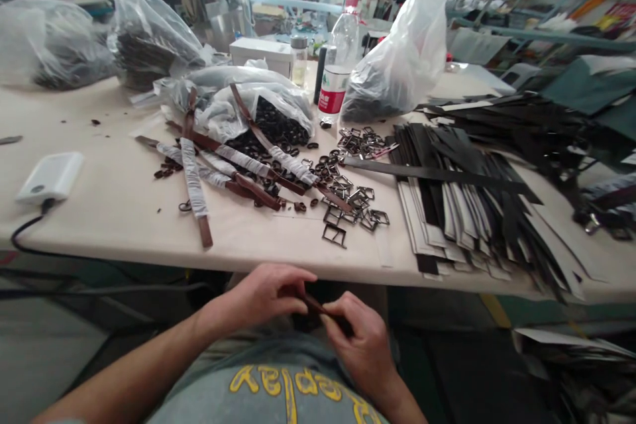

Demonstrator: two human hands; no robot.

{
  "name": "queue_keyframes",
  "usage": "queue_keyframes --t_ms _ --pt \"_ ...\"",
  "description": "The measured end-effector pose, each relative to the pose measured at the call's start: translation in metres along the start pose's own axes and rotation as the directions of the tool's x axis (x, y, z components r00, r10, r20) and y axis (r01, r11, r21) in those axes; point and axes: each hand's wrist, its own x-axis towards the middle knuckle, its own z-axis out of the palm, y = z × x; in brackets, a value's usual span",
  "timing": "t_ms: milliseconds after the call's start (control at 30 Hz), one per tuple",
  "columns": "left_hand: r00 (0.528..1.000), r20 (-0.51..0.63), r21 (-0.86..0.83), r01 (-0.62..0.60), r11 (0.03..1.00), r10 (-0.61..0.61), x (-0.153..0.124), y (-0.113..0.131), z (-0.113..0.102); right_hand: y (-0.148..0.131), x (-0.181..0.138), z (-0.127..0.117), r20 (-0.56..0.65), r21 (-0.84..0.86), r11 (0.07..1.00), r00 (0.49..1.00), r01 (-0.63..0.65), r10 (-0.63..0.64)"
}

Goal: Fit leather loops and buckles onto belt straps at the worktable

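Note:
Just below the table's front edge, a dark brown leather strap (314,305) is stretched between my two hands, close to my body. My left hand (263,295) is curled around one end of it, with the thumb underneath. Thumb and fingers of my right hand (358,331) pinch the strap a short way along; the rest is hidden by the hands. On the table ahead lie several brown straps (195,182) wrapped in pale film. Loose metal buckles (334,234) are heaped beside them, along with small dark strap loops (325,169).
Black strips (462,192) with pale undersides are stacked at the right. Behind stand a plastic bottle (334,89), a glass jar (299,56) and filled plastic bags (397,59). A white device (52,177) with a black cable sits at the left.

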Motion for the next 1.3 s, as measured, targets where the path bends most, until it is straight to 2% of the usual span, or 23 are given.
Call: queue_keyframes --t_ms 100,167,233,333,433,500,567,600,633,667,700,767,833,900,967,1133,1300 --pt "0.963 -0.249 0.205 -0.056 0.977 0.107 0.039 0.001 -0.028 0.008 0.002 -0.014 -0.079 0.012 0.999 0.995 -0.052 0.053" --pt "0.925 -0.327 0.39 -0.056 0.919 0.195 0.069 -0.003 -0.043 0.011 0.002 -0.018 -0.108 0.01 0.999 0.993 -0.051 0.052" --pt "0.922 -0.301 0.547 -0.043 0.836 0.244 0.098 -0.009 -0.051 0.012 0.002 -0.019 -0.115 0.011 0.999 0.992 -0.042 0.043" --pt "0.962 -0.192 0.682 -0.013 0.732 0.195 0.133 -0.018 -0.053 0.011 0.001 -0.015 -0.127 0.02 0.999 0.991 -0.034 0.036" --pt "0.98 -0.161 0.711 0.033 0.703 0.116 0.151 -0.022 -0.052 0.011 0.001 -0.014 -0.147 0.024 0.999 0.988 -0.045 0.048" --pt "0.979 -0.185 0.687 0.062 0.724 0.091 0.152 -0.021 -0.052 0.01 0.002 -0.016 -0.154 0.03 0.997 0.986 -0.065 0.069" --pt "0.961 -0.266 0.557 0.086 0.826 0.08 0.145 -0.016 -0.05 0.009 0.006 -0.02 -0.153 0.041 0.995 0.984 -0.086 0.091" --pt "0.947 -0.318 0.419 0.086 0.904 0.057 0.138 -0.012 -0.048 0.008 0.008 -0.023 -0.162 0.045 0.994 0.982 -0.095 0.101" --pt "0.933 -0.359 0.222 0.08 0.972 0.005 0.13 -0.007 -0.044 0.007 0.011 -0.026 -0.179 0.046 0.994 0.978 -0.104 0.11" --pt "0.924 -0.375 -0.011 0.072 0.997 -0.07 0.12 -0.002 -0.04 0.005 0.015 -0.029 -0.203 0.043 0.993 0.972 -0.111 0.117" --pt "0.924 -0.35 -0.241 0.072 0.968 -0.156 0.109 0.004 -0.034 0.003 0.018 -0.031 -0.233 0.035 0.993 0.965 -0.116 0.121" --pt "0.925 -0.22 -0.603 0.122 0.788 -0.311 0.087 0.015 -0.021 -0.001 0.025 -0.033 -0.294 0.009 0.994 0.95 -0.111 0.109" --pt "0.904 -0.083 -0.801 0.19 0.568 -0.419 0.068 0.024 -0.007 -0.005 0.032 -0.031 -0.323 -0.031 0.997 0.944 -0.077 0.063" --pt "0.873 0.004 -0.895 0.221 0.388 -0.488 0.055 0.03 0.005 -0.008 0.036 -0.028 -0.336 -0.082 0.996 0.942 -0.033 0.004" --pt "0.849 0.025 -0.938 0.203 0.282 -0.527 0.046 0.033 0.014 -0.011 0.039 -0.023 -0.336 -0.133 0.991 0.941 -0.002 -0.043" --pt "0.846 0.052 -0.969 0.171 0.178 -0.53 0.034 0.037 0.023 -0.016 0.039 -0.019 -0.311 -0.206 0.978 0.945 0.037 -0.102" --pt "0.838 0.047 -0.988 0.12 0.1 -0.544 0.027 0.039 0.029 -0.019 0.032 -0.015 -0.275 -0.209 0.977 0.957 0.037 -0.095"
